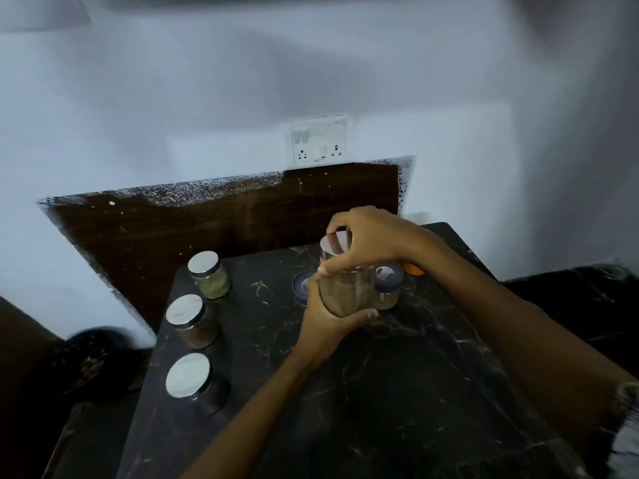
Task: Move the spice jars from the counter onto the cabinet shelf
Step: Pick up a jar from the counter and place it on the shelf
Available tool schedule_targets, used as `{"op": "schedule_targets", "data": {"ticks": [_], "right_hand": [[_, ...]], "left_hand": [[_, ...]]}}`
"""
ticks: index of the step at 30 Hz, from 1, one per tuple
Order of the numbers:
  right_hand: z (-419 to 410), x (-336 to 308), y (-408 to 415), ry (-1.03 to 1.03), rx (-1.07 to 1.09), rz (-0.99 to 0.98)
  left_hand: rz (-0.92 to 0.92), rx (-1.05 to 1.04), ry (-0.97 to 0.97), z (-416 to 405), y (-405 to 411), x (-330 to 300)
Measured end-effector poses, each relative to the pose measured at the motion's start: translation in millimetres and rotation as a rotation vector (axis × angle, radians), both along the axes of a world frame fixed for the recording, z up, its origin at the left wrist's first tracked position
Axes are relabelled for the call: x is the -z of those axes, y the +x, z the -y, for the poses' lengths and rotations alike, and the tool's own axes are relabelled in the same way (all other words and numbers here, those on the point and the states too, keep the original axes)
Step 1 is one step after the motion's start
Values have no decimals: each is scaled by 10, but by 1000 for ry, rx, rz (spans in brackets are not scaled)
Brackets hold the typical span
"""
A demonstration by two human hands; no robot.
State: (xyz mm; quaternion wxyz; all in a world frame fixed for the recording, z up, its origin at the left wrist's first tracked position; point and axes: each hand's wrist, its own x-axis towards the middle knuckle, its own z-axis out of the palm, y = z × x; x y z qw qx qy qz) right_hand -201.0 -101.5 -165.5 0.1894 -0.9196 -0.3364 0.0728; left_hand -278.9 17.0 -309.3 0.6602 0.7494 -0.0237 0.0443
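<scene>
Both my hands hold one glass spice jar (345,292) with brown powder and a silver lid, above the dark marble counter (397,392). My left hand (325,316) wraps its base from below. My right hand (366,243) grips the silver lid from above. Three more silver-lidded jars stand in a row at the counter's left edge: a far one with green spice (209,274), a middle one with brown spice (192,321), and a near one (193,378). No cabinet shelf is in view.
Two blue-lidded jars stand behind the held jar, one to its left (302,286) and one to its right (389,286). An orange object (413,269) peeks out behind my right wrist. A dark wooden backboard (207,229) and a wall socket (318,141) lie beyond.
</scene>
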Motion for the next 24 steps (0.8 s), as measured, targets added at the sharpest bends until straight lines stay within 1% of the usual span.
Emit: {"op": "schedule_targets", "data": {"ticks": [2,4,6,7,10,13,14,15,16,19,20,22,24], "right_hand": [[-23,-63,29,-51,-14,-37],[-16,-173,50,-137,-104,-165],[9,-278,66,-135,-165,-247],[21,-314,68,-104,-178,-240],[29,-346,69,-37,-130,-131],[-19,-308,50,-61,30,41],[-30,-298,56,-79,71,107],[-35,-307,65,-84,80,128],[-29,-331,76,-73,50,81],[27,-435,91,-56,-144,-198],[48,-455,93,-62,-165,-240],[71,-440,106,-63,-129,-226],[52,-375,134,-86,-46,-167]], "left_hand": [[-33,41,-23,-38,40,-49],[-88,105,-47,-128,79,-130],[-123,185,-65,-220,116,-220],[-136,216,-66,-250,128,-265],[-156,201,-83,-231,137,-356],[-151,107,-132,-142,126,-409],[-155,109,-155,-128,121,-424],[-165,130,-184,-128,118,-436],[-178,167,-215,-140,116,-444],[-240,307,-320,-202,112,-431],[-268,339,-356,-218,107,-412],[-308,353,-381,-206,99,-381],[-300,288,-311,-165,112,-360]]}}
